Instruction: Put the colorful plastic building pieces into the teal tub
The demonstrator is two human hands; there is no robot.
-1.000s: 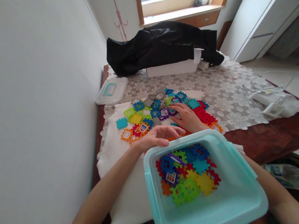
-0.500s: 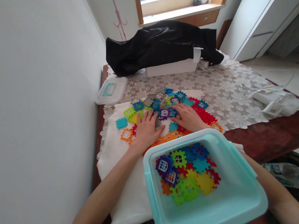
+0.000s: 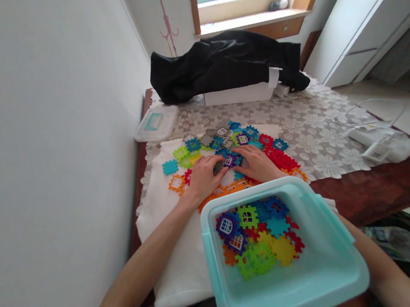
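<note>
Head view: curls left hand point(image 3: 204, 177) and right hand point(image 3: 259, 163) loosely at either side of a purple tile point(image 3: 229, 160), amid coloured tiles point(image 3: 279, 158) on the white cloth point(image 3: 181, 261), just beyond the blue tub point(image 3: 296, 286). Cannot tell whether gripping the purple tile or merely touching it.

The near rectangular plastic tub point(image 3: 331, 267) is pale turquoise; farther, toothed square plastic tiles point(image 3: 280, 160) mix red, orange, lime, blue and purple; the grey fabric tablecloth point(image 3: 322, 136) is white-flowered.
</note>
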